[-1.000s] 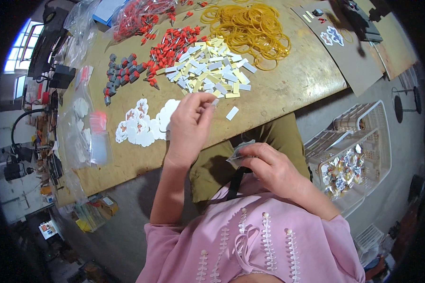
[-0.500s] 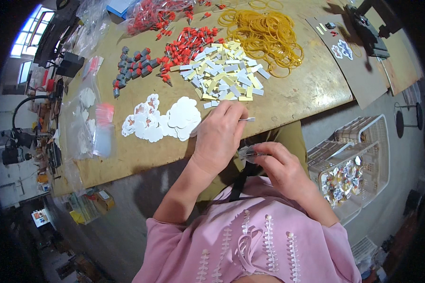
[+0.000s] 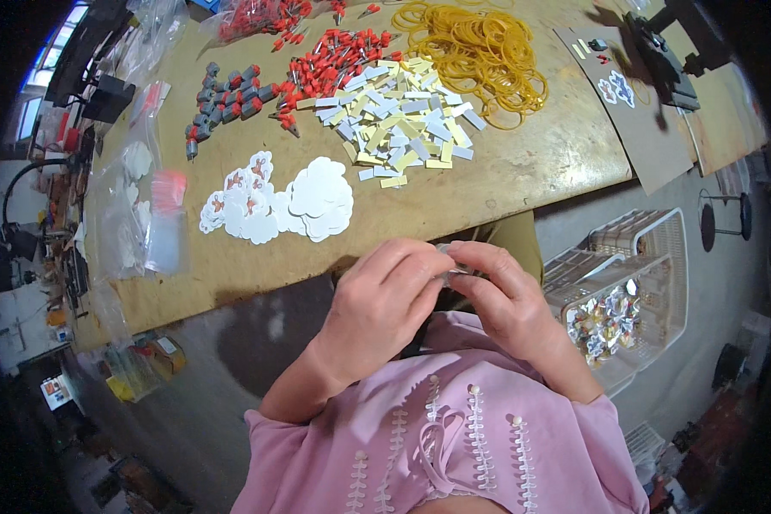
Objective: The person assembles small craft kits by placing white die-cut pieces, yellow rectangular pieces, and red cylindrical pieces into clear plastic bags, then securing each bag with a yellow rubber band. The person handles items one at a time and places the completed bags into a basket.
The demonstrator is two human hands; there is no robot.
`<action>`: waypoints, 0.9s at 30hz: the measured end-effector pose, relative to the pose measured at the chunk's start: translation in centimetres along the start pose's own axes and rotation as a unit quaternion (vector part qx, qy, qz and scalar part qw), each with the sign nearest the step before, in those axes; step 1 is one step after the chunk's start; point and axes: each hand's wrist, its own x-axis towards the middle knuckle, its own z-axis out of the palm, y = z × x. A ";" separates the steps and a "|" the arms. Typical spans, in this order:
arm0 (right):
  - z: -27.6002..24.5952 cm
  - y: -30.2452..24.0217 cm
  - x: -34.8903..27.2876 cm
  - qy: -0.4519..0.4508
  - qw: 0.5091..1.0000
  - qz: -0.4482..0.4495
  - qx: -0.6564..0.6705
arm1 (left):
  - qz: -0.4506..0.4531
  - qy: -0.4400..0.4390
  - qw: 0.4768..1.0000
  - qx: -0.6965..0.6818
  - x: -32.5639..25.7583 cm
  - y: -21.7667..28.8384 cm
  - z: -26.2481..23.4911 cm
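Over my lap, just off the table's near edge, my two hands meet fingertip to fingertip. Between them is a small clear plastic bag (image 3: 459, 269), mostly covered by fingers. My right hand (image 3: 507, 295) pinches the bag from its right side. My left hand (image 3: 384, 295) is closed, its fingertips at the bag's left side; whatever they grip is hidden. Beyond my hands on the table lies a heap of small pale yellow and white strips (image 3: 403, 128). Left of it are scalloped white cutouts (image 3: 321, 199) and cutouts with a printed figure (image 3: 247, 195).
Yellow rubber bands (image 3: 497, 64), red metal-tipped pieces (image 3: 338, 62) and grey-and-red blocks (image 3: 231, 101) lie farther back. Clear bags (image 3: 167, 236) lie at the table's left. A grey board (image 3: 604, 141) carries sample pieces at right. Below stands a plastic basket (image 3: 672, 283) with shiny packets.
My left hand has come back from the strip heap, where it held a small pale strip, to the bag at my right hand. That strip is now out of sight.
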 end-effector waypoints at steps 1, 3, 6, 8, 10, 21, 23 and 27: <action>-0.1 -0.2 0.1 -0.003 1.000 0.003 0.001 | -0.005 0.004 1.000 -0.001 -0.1 -0.1 -0.2; -0.5 -0.4 0.1 -0.013 1.000 0.008 0.000 | -0.014 0.013 1.000 -0.004 -0.5 -0.7 -1.2; -0.6 -0.6 0.1 -0.021 1.000 0.007 -0.005 | 0.000 -0.053 0.999 -0.002 -0.4 -1.0 -2.0; -0.6 -0.8 0.1 -0.026 1.000 0.003 -0.003 | 0.015 -0.082 0.996 0.024 -0.7 -1.0 -1.9; -0.3 -0.9 0.2 -0.031 1.000 -0.005 0.005 | 0.045 -0.087 0.991 0.086 -1.4 -1.7 -1.1; 0.4 -1.1 0.0 -0.053 0.998 0.016 0.021 | 0.037 -0.155 0.987 -0.035 -0.7 -4.0 -2.6; 0.2 -1.2 0.1 -0.054 0.998 0.024 0.015 | -0.022 -0.158 0.981 -0.112 0.8 -5.1 -5.0; -0.1 -1.2 0.0 -0.040 0.999 0.023 -0.008 | -0.008 0.032 0.967 0.251 5.2 -9.7 -8.2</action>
